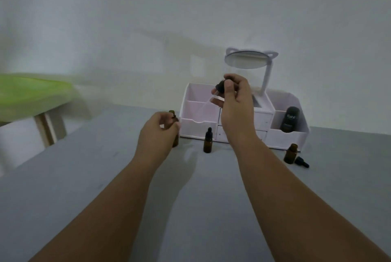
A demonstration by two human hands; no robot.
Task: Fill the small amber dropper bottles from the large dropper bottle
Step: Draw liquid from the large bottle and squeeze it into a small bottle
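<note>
Dropper (pixel 220 86) btwn R fingertips (pixel 228 86)

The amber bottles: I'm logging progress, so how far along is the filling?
Done: possibly the capped small bottle at centre, though its fill level can't be seen. In hand: the left hand steadies the large bottle, and the right hand holds its dropper lifted out. Left: the open small bottle on the right, its cap lying beside it.
</note>
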